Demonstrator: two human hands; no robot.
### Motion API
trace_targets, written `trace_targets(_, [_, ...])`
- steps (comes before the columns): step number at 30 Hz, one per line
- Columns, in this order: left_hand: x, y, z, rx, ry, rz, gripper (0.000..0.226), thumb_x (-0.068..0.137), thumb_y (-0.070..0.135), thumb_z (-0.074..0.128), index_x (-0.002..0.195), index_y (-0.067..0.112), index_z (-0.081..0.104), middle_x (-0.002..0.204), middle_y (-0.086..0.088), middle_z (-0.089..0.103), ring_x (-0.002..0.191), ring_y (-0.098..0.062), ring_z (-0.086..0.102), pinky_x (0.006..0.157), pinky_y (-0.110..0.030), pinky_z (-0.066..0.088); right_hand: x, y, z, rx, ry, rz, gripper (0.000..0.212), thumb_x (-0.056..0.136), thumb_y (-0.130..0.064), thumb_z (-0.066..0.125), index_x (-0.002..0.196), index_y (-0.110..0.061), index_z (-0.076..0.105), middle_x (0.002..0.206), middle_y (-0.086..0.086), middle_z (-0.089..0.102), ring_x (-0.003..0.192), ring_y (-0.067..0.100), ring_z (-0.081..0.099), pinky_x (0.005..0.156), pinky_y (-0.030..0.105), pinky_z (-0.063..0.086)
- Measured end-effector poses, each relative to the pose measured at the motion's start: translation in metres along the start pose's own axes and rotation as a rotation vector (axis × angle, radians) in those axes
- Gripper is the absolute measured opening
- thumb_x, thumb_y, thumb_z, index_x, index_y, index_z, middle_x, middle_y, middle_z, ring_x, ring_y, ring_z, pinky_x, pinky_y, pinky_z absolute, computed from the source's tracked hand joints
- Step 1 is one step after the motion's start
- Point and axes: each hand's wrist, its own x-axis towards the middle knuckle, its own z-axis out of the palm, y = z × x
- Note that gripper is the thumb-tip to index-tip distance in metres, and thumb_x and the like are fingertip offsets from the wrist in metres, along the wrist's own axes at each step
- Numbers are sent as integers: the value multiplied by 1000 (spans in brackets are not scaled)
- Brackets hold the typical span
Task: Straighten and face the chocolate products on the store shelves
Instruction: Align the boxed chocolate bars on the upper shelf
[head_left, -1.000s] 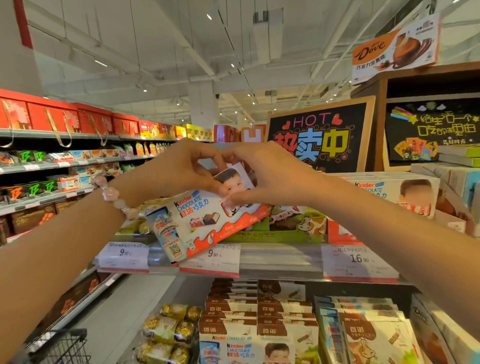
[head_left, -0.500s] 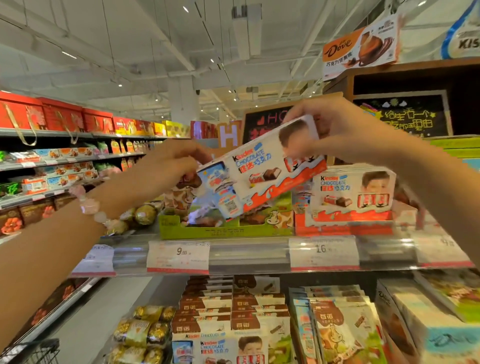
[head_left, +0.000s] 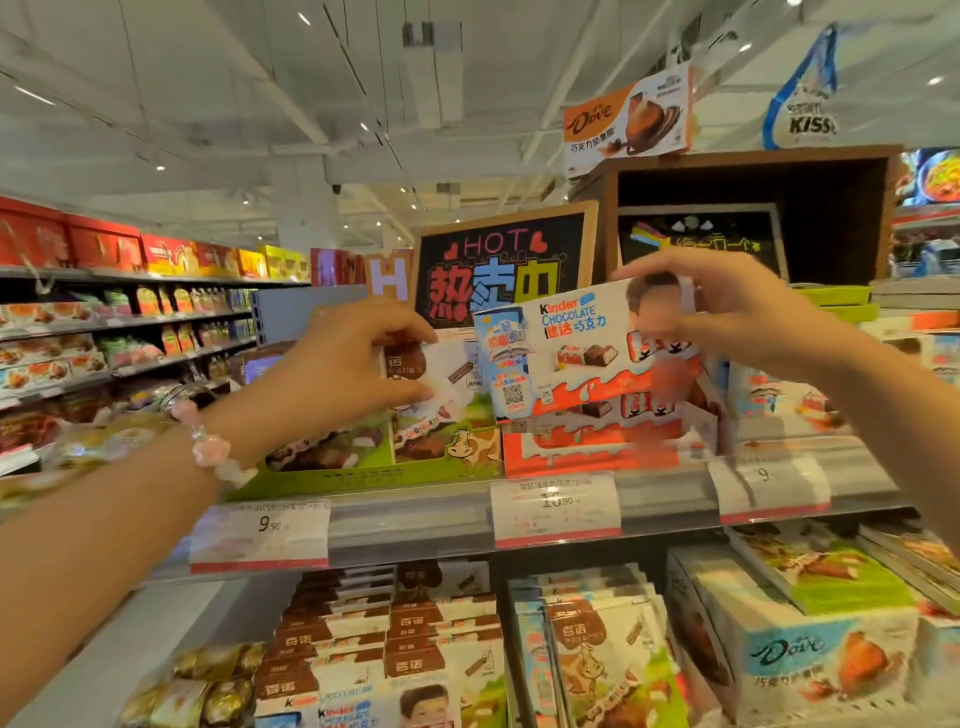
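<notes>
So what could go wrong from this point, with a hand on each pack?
The right hand pinches only the top corner of the Kinder box, held tilted above the orange tray; it could slip or land crooked. The left hand grips a brown-and-white pack in the green tray, and may knock neighbouring packs askew.

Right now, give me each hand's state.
Left hand: grips a brown-and-white packet.
Right hand: pinches the Kinder box at its right end.
</notes>
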Motion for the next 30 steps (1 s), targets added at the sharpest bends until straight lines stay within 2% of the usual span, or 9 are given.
trace_targets(3, [1, -5, -1, 90, 8, -10, 40, 67, 21, 82, 103, 18, 66, 106, 1, 61, 98, -12, 55, 75, -7, 37, -6, 2, -7, -27, -6, 42, 42, 82, -10, 66, 103, -46, 59, 103, -23, 59, 103, -2, 57, 63, 19, 56])
trace_targets(6, [-1, -7, -2, 130, 25, 2, 36, 66, 25, 83, 98, 20, 67, 98, 7, 60, 91, -11, 54, 76, -8, 36, -7, -4, -8, -161, -51, 47, 41, 81, -11, 66, 98, -47, 56, 99, -21, 58, 100, -1, 55, 63, 14, 49])
trace_targets(9, [-3, -6, -2, 120, 38, 19, 33, 64, 25, 83, 92, 25, 64, 87, 20, 52, 82, -5, 50, 73, -8, 36, -6, -8, -1, -323, -70, 53, 45, 82, -9, 65, 93, -49, 50, 98, -23, 53, 96, 1, 51, 68, 14, 40])
trace_targets(13, [-3, -6, -3, 82, 22, 20, 33, 63, 26, 83, 86, 33, 59, 85, 26, 51, 79, 9, 50, 67, -5, 36, 0, -4, 20, -336, -30, 186, 35, 87, -8, 56, 84, -42, 46, 100, -10, 50, 94, 12, 52, 66, 23, 49])
trace_targets(15, [-2, -7, -3, 71, 20, 12, 34, 64, 26, 83, 85, 34, 59, 86, 26, 51, 80, 12, 49, 66, -4, 36, 4, -4, 27, -436, -14, 252, 27, 89, -9, 52, 88, -36, 45, 96, -10, 45, 87, 12, 50, 62, 24, 47])
trace_targets(21, [0, -8, -3, 82, 4, 2, 33, 66, 23, 83, 89, 29, 60, 94, 12, 55, 87, -6, 50, 70, -6, 36, 11, -21, 18, -953, -116, 91, 25, 86, -24, 60, 94, -33, 38, 72, -16, 42, 71, 9, 46, 54, 24, 32])
trace_targets(23, [0, -8, -3, 76, -4, -1, 33, 66, 23, 82, 90, 28, 60, 96, 8, 57, 87, -7, 51, 71, -8, 37, 17, -26, 12, -902, -215, 112, 23, 86, -25, 62, 94, -31, 42, 72, -17, 45, 65, 1, 45, 51, 19, 32])
trace_targets(26, [0, -8, -3, 73, -9, -12, 34, 66, 23, 82, 91, 27, 61, 96, 7, 57, 86, -7, 51, 70, -9, 38, 24, -30, 3, -740, -335, 200, 25, 86, -21, 63, 85, -36, 43, 82, -16, 51, 73, 0, 48, 55, 18, 33])
trace_targets(30, [-1, -8, -3, 71, 4, -10, 35, 65, 22, 83, 94, 23, 63, 98, 4, 58, 89, -11, 53, 71, -11, 39, 26, -21, 2, -670, -336, 205, 27, 89, -19, 59, 83, -39, 42, 88, -16, 52, 83, 8, 55, 62, 21, 43])
